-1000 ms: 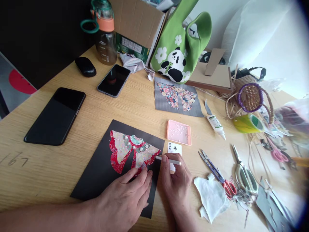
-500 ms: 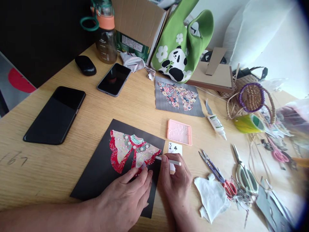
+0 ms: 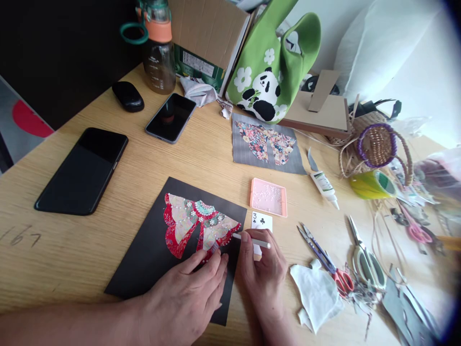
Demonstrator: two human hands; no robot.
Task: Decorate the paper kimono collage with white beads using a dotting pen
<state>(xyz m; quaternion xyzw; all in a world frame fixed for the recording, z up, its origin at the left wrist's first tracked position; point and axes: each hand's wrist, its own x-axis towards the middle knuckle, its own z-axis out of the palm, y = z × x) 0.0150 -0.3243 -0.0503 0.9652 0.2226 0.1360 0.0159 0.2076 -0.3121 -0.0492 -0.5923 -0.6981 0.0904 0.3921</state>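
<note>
A black sheet (image 3: pixel 144 269) lies on the wooden table, bearing a red and cream fabric garment shape (image 3: pixel 183 223) trimmed with white beads. My left hand (image 3: pixel 190 293) rests flat on the sheet, its fingertips covering the lower right part of the shape. In my right hand (image 3: pixel 264 269) a thin white stick (image 3: pixel 259 242) is pinched, its tip at the shape's right red edge. Behind that hand is a three of clubs card (image 3: pixel 262 221), partly covered. Just beyond the card sits a pink tray (image 3: pixel 254 194) of small white beads.
A grey sheet with a floral shape (image 3: pixel 252 139), a glue bottle (image 3: pixel 324 187), scissors (image 3: pixel 324 259) and a white cloth (image 3: pixel 315 293) lie to the right. Two phones (image 3: pixel 82 170), a mouse (image 3: pixel 127 96) and a bottle (image 3: pixel 158 65) are at left; a green bag (image 3: pixel 245 72) stands behind.
</note>
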